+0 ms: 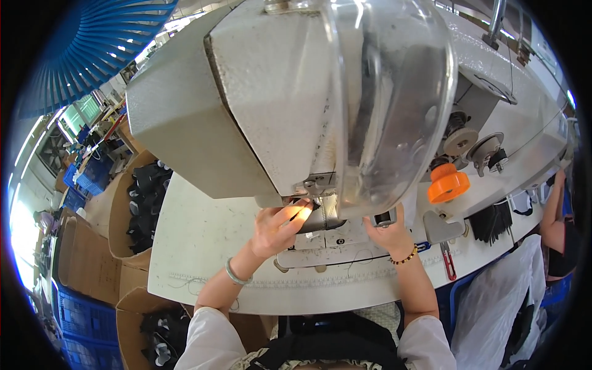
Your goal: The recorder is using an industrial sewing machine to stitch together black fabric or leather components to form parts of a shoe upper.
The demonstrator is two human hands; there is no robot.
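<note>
Reaching up from the lower middle of the frame, the left hand (275, 229) rests on the white table (197, 246) just under the grey head of a sewing machine (271, 98), its fingers curled together around the edge of a dark piece of fabric (314, 221) that lies at the needle area, right of the hand and below the machine's metal foot; a silver bangle (234, 273) circles that wrist. The right hand (390, 233) sits just to the right of the fabric, at centre frame, its fingers tucked up beneath the clear plastic guard (394, 105), so whether they are pinched on anything I cannot tell; a beaded bracelet (404, 257) rings its wrist. An orange spool (448, 184) stands on the machine to the right of centre, with red-handled snips (448, 262) lying on the table below it. Cardboard boxes of dark pieces (145, 197) stand at the left of the frame, beside blue crates (92, 179).
</note>
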